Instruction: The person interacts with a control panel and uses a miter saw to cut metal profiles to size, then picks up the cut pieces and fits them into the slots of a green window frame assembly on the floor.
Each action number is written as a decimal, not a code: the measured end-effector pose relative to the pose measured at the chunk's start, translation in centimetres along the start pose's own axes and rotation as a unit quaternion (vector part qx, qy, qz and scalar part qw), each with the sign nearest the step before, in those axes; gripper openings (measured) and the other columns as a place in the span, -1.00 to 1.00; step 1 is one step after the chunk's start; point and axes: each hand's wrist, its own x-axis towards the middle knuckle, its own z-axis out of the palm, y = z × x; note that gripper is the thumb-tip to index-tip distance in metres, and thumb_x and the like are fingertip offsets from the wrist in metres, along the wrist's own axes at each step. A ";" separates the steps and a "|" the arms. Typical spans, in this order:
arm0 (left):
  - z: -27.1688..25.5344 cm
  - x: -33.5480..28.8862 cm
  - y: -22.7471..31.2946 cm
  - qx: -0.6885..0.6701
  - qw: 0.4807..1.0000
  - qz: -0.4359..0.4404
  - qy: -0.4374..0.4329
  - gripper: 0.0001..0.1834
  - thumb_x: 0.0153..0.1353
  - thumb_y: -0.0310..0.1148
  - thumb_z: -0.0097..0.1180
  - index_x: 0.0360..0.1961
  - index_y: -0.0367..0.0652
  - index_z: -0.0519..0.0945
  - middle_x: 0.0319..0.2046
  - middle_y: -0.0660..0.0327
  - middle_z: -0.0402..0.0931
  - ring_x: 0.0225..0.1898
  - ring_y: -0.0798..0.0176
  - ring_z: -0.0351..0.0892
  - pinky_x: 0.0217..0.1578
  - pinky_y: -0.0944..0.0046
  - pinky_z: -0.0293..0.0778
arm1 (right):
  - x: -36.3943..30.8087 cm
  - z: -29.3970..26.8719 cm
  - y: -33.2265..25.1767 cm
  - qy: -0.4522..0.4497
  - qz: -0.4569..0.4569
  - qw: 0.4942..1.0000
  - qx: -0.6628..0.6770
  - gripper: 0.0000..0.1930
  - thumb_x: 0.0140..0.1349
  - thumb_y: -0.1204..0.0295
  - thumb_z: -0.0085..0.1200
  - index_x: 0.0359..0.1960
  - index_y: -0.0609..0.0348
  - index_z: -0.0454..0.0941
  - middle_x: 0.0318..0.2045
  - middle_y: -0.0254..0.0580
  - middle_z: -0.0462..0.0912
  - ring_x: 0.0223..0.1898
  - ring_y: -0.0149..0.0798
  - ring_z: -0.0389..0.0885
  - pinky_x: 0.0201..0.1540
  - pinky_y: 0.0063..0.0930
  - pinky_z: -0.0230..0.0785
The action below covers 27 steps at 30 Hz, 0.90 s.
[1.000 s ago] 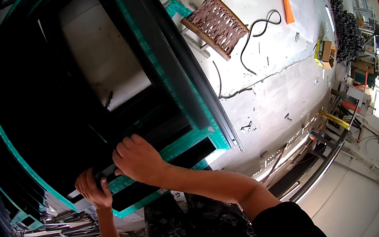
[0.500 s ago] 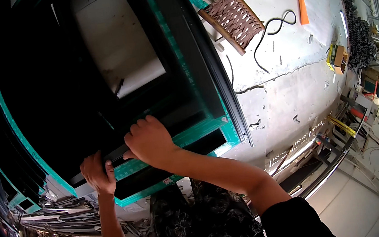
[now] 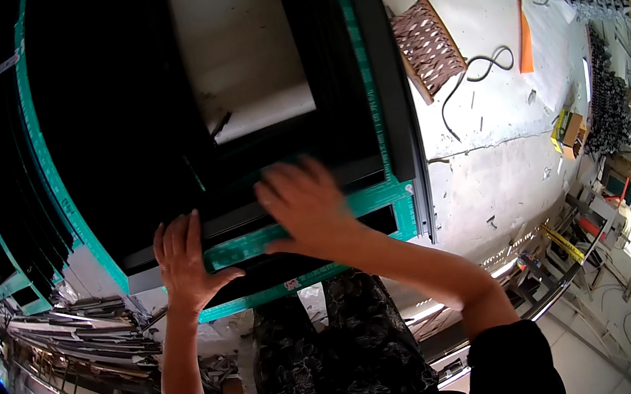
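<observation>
A dark window frame (image 3: pixel 395 128) edged with green protective tape (image 3: pixel 253 243) stands in front of me. On its near rail, at the left, my left hand (image 3: pixel 186 269) lies open, with fingers stretched over the dark bar and the thumb out to the side. Further right, my right hand (image 3: pixel 309 208) is over the same rail, slightly blurred. Its fingers are apart and nothing shows in them; whether it touches the rail I cannot tell. Much of the frame's interior is lost in shadow.
A stool with a woven brown seat (image 3: pixel 430 45) lies on the pale floor to the right, by a black cord (image 3: pixel 491 61). Further right is a yellow-and-brown carton (image 3: pixel 569 135). Stacked metal profiles (image 3: pixel 79 334) fill the lower left.
Both hands have uncurled from the rail, their fingers now stretched. The right hand has moved right along it. The frame and stool appear shifted right in the view.
</observation>
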 end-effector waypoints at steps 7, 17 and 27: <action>2.0 -0.8 0.0 0.035 0.998 -0.014 0.048 -0.18 -0.22 -0.21 0.36 0.16 -0.13 0.38 0.01 0.16 0.37 0.05 0.08 0.37 0.08 -0.03 0.27 | -4.1 0.3 2.9 -0.015 0.045 0.991 -0.121 0.00 -0.42 0.08 0.50 0.17 0.07 0.28 0.08 -0.13 0.35 0.21 -0.08 0.27 0.37 0.07 -0.07; 2.3 -1.6 -0.4 0.020 0.998 -0.021 0.049 -0.07 -0.41 -0.36 0.44 0.16 -0.14 0.37 -0.04 0.15 0.40 0.00 0.09 0.40 0.04 0.01 0.28 | -3.9 0.7 2.7 -0.030 0.032 0.996 -0.076 -0.08 -0.41 0.26 0.54 0.10 0.07 0.29 -0.04 -0.10 0.39 0.10 -0.09 0.36 0.34 -0.09 0.06; 2.7 -2.4 -0.9 0.004 0.999 -0.028 0.045 0.00 -0.47 -0.29 0.47 0.18 -0.11 0.35 -0.04 0.17 0.39 0.04 0.08 0.39 0.08 0.00 0.25 | -1.4 -3.0 4.5 -0.133 0.009 0.991 0.033 -0.39 -0.03 0.16 0.33 -0.01 0.25 0.42 -0.13 -0.03 0.51 -0.04 0.00 0.43 0.10 -0.13 0.28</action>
